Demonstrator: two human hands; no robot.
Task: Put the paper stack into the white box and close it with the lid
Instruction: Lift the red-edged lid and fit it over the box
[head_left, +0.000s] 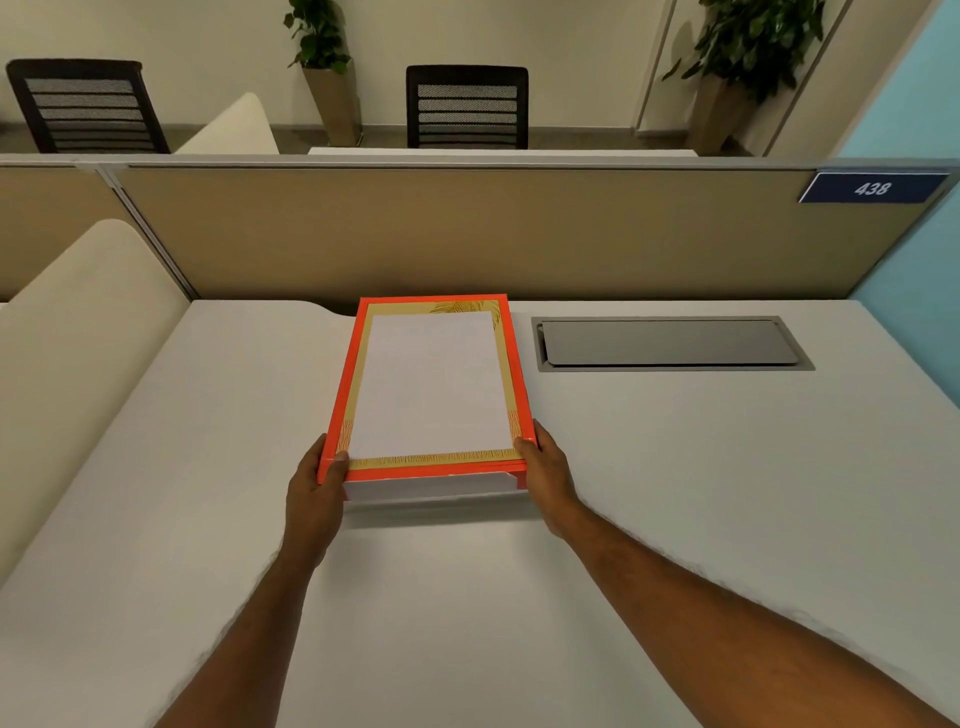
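An orange-rimmed lid (349, 364) with a gold patterned border lies in the middle of the desk. White paper (431, 384) fills its centre; whether this is the paper stack or a white panel of the lid I cannot tell. Under the lid's near edge the front wall of the white box (431, 487) shows. My left hand (314, 486) grips the near left corner of the lid, thumb on top. My right hand (545, 467) grips the near right corner. The inside of the box is hidden.
The white desk (675, 467) has a grey cable hatch (670, 343) to the right of the box. A tan partition (467, 234) with a "438" sign (872, 188) runs along the back. A cream cushion (78, 338) lies on the left.
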